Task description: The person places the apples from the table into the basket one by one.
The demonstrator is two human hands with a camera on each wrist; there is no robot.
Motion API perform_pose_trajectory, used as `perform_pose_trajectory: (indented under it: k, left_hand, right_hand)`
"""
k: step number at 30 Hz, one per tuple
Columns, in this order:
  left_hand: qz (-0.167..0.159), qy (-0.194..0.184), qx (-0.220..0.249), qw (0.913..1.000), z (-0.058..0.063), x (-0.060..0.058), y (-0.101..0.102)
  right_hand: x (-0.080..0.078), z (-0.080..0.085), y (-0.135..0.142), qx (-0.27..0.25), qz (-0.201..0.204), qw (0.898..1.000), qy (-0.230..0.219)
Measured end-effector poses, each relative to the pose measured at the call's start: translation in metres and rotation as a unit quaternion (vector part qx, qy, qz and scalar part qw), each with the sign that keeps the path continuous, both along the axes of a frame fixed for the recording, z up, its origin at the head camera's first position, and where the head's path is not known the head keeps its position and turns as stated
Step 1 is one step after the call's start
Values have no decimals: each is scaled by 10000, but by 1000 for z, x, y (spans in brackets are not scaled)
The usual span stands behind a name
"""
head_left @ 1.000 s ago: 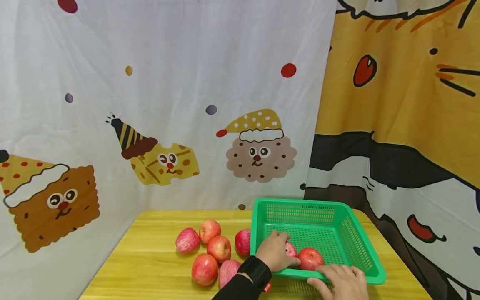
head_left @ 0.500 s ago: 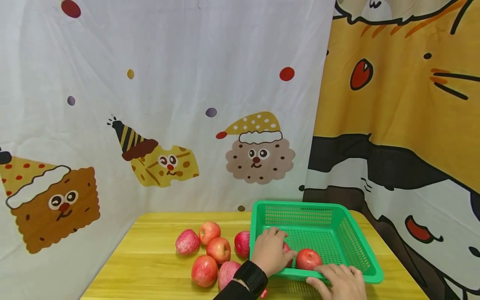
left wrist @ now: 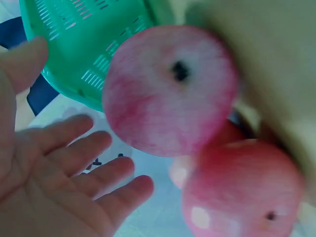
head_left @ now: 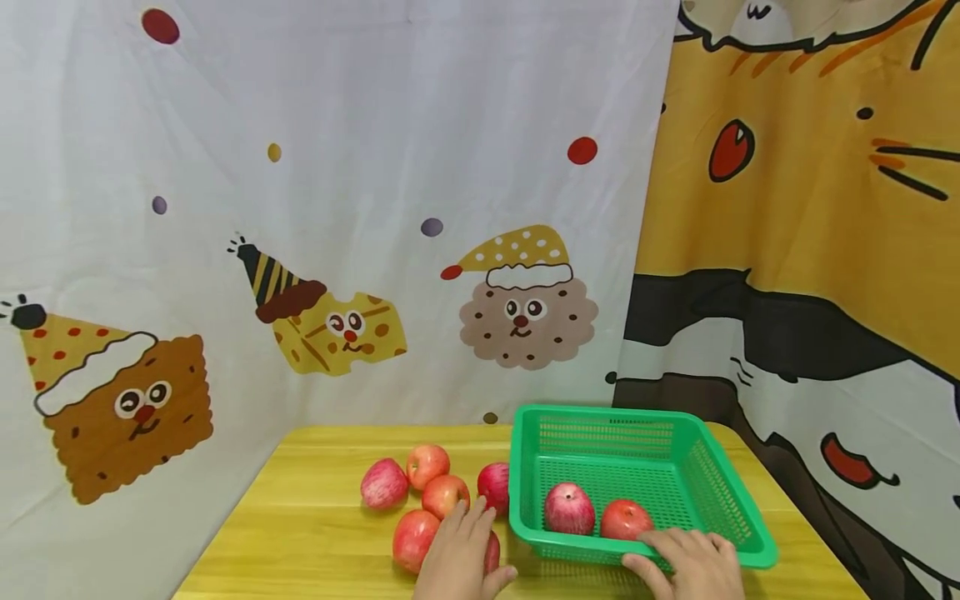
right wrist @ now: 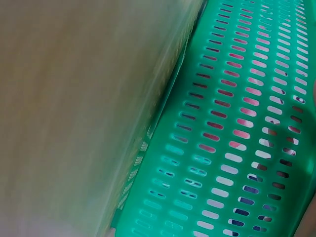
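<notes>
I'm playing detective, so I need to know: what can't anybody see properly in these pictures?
- Head view: the left hand covers most of one apple.
- Head view: the green basket hides the right side of another apple.
- Left wrist view: the bottom edge cuts off the lower apple.
- Right wrist view: the slotted wall hides whatever makes the red patches; the brown surface is blurred.

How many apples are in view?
8: two apples inside the green basket, five apples on the table left of it, and one apple mostly behind the left hand. More could be hidden there.
</notes>
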State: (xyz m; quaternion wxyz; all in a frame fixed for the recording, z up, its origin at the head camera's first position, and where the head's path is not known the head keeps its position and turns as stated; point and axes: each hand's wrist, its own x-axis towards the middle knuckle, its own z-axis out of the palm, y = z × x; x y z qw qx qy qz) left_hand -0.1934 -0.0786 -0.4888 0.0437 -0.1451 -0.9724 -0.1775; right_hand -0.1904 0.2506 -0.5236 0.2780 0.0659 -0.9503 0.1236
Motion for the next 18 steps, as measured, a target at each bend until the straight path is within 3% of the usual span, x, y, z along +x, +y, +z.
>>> perform_pose_trajectory:
  k: [2, 6, 13, 15, 18]
  left_hand:
    - [-75, -12, -236, 9997, -11, 2, -5]
    - [-160, 543, -489, 9972, -30, 7, -11]
    - [-126, 826, -298, 9961, -39, 3, -14]
    - [-115, 1275, -349, 9912, -44, 3, -15]
    - [-57, 2132, -470, 9759, -54, 2, -16]
  right_hand:
    - [0, 1, 1, 6, -22, 9999, -117]
    - [-1, -1, 0, 16, -64, 9997, -246]
    - [-3, 0, 1, 127, -61, 9987, -494]
    - [-3, 2, 1, 210, -13, 9961, -851]
    - [-3, 3, 1, 299, -3, 9930, -1140]
